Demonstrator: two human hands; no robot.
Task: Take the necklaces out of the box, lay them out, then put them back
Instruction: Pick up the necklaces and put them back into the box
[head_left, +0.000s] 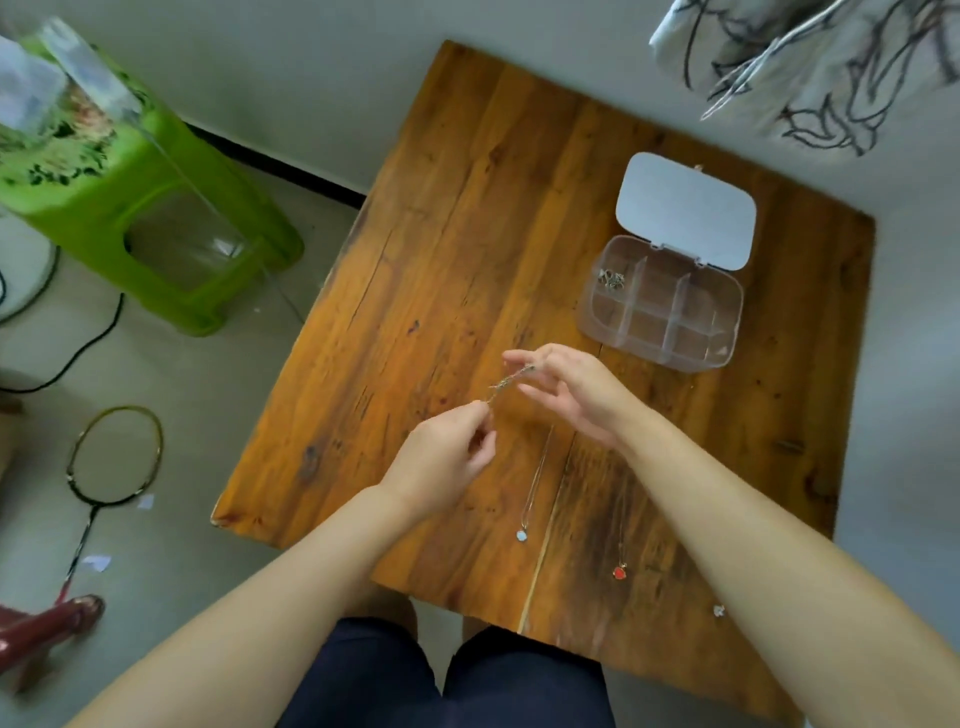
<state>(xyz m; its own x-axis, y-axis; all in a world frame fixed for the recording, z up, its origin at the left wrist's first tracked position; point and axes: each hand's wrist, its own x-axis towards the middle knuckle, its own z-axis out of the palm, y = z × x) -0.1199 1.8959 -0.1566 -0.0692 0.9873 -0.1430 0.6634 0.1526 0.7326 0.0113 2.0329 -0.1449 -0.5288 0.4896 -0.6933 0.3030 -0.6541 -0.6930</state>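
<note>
A clear plastic compartment box (661, 304) stands open on the wooden table (467, 234), its lid (685, 208) folded back. One small bunched piece of jewellery (612, 278) lies in its far left compartment. My left hand (447, 457) and my right hand (571, 389) pinch the two ends of a thin necklace (506, 384) held above the table. A necklace with a pale blue pendant (522, 535) lies stretched on the table below my hands. To its right lies one with a red pendant (619, 572). A small silvery pendant (719, 610) shows beside my right forearm.
A green plastic stool (156, 218) stands on the floor to the left, with a badminton racket (114, 467) and a black cable (78, 353) near it. Patterned fabric (810, 67) hangs at the top right. My knees are at the table's near edge.
</note>
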